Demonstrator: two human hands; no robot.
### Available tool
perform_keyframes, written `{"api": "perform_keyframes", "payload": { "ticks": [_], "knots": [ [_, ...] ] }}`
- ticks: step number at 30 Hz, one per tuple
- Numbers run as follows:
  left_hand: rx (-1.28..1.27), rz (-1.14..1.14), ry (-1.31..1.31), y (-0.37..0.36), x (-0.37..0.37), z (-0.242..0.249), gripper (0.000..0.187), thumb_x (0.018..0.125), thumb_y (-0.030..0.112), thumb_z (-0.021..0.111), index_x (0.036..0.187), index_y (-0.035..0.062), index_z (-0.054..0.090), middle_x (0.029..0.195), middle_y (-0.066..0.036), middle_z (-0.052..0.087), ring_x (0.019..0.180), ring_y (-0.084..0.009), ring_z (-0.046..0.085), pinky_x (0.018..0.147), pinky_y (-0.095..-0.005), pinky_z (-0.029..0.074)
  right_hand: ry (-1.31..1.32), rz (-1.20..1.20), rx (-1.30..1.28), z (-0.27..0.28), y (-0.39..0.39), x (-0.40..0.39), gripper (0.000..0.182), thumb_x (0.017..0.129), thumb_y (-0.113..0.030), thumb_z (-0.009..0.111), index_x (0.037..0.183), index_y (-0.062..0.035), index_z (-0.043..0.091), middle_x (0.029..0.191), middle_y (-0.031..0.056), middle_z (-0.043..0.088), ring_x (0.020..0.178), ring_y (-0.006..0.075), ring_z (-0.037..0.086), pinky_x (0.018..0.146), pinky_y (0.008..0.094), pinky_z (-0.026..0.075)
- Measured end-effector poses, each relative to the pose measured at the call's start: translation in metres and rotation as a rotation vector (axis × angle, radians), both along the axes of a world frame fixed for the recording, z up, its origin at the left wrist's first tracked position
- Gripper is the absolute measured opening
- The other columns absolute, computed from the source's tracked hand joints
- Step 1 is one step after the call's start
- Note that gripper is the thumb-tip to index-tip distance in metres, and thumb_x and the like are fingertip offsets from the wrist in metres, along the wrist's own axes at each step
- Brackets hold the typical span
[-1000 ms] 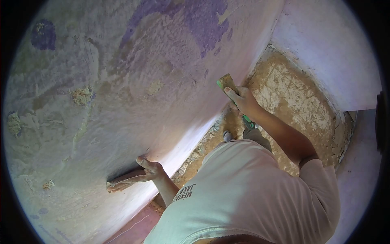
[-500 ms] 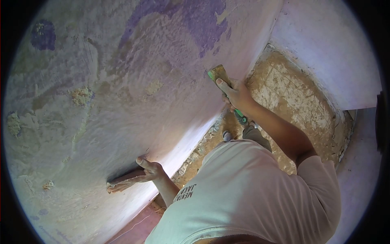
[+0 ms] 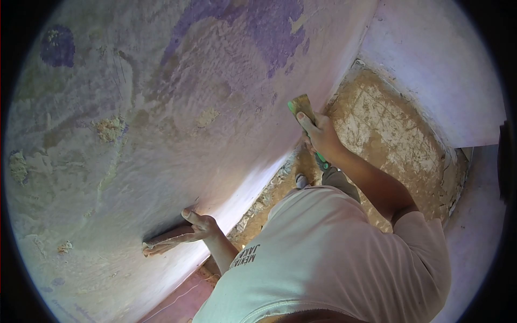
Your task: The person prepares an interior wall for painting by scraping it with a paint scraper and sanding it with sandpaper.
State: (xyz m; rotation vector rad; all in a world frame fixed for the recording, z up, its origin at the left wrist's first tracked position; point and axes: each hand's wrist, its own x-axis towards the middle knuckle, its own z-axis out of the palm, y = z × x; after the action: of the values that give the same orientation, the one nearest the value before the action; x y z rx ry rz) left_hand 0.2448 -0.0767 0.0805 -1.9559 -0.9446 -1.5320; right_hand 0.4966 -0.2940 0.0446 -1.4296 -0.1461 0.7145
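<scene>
My right hand (image 3: 323, 134) grips a scraper (image 3: 301, 105) with green edges and a dirty, yellowish-brown broad end. Its thumb lies along the upper part, and the green handle end (image 3: 322, 160) sticks out below the fist. The scraper is held just off the patchy wall (image 3: 215, 145), near the corner. Lower on the left, my left hand (image 3: 191, 232) rests against the same wall, dusty fingers stretched out together and thumb apart. A dark shadow lies along its upper edge.
Purple paint patches (image 3: 274, 27) and rough pale spots (image 3: 110, 129) mark the wall. A second, pale wall (image 3: 436, 70) meets it at the right. The dirt-covered floor (image 3: 377, 118) lies between them, with rubble (image 3: 258, 207) along the wall's foot. My shirt (image 3: 334, 253) fills the lower middle.
My right hand has moved slightly down and to the right with the scraper, which has turned a little. My left hand stays in place on the wall.
</scene>
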Motion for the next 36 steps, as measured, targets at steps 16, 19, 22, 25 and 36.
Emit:
{"api": "perform_keyframes", "payload": {
  "ticks": [16,19,22,25,36],
  "knots": [
    [-0.025,-0.035,-0.016,-0.007,0.005,0.0,0.088,0.092,0.059,0.045,0.152,0.0096,0.005,0.158,-0.019,-0.001,0.145,-0.0386,-0.006,0.111,-0.0626,-0.003,-0.106,0.006,0.008,0.009,0.015,0.004,0.028,0.098,-0.033,0.053,0.087,-0.0071,0.053,0.05,-0.0035,0.041,0.037,0.0047,0.036,0.034,0.0232,0.032],
    [-0.032,-0.031,-0.023,-0.008,0.005,-0.001,0.088,0.092,0.058,0.045,0.152,0.0093,0.004,0.157,-0.019,-0.001,0.145,-0.0387,-0.006,0.111,-0.0625,-0.003,-0.107,0.0,-0.006,0.007,0.009,0.004,0.028,0.098,-0.034,0.053,0.087,-0.0074,0.053,0.051,-0.0037,0.041,0.037,0.0046,0.036,0.034,0.0232,0.032],
    [-0.043,-0.037,-0.031,-0.008,0.006,0.001,0.088,0.092,0.058,0.045,0.152,0.0089,0.004,0.157,-0.019,-0.001,0.145,-0.0388,-0.006,0.111,-0.0624,-0.003,-0.11,0.023,-0.016,-0.014,0.0,0.002,0.029,0.097,-0.034,0.054,0.086,-0.0075,0.052,0.052,-0.0035,0.042,0.038,0.0045,0.037,0.035,0.023,0.032],
    [-0.063,-0.035,-0.038,-0.011,0.007,0.002,0.088,0.092,0.058,0.046,0.152,0.0085,0.004,0.157,-0.02,-0.001,0.145,-0.0389,-0.006,0.111,-0.0623,-0.002,-0.078,0.037,-0.011,-0.002,0.011,0.006,0.029,0.097,-0.034,0.054,0.086,-0.0072,0.052,0.051,-0.0036,0.041,0.037,0.0046,0.036,0.034,0.0232,0.031],
    [-0.139,-0.049,-0.064,-0.023,0.016,0.011,0.089,0.092,0.055,0.047,0.152,0.0074,0.001,0.157,-0.02,-0.003,0.144,-0.0394,-0.008,0.111,-0.0621,-0.003,-0.07,0.08,-0.05,0.002,0.008,0.008,0.031,0.097,-0.035,0.055,0.082,-0.0074,0.052,0.053,-0.0033,0.043,0.038,0.0057,0.038,0.034,0.0246,0.032]
  ]
}}
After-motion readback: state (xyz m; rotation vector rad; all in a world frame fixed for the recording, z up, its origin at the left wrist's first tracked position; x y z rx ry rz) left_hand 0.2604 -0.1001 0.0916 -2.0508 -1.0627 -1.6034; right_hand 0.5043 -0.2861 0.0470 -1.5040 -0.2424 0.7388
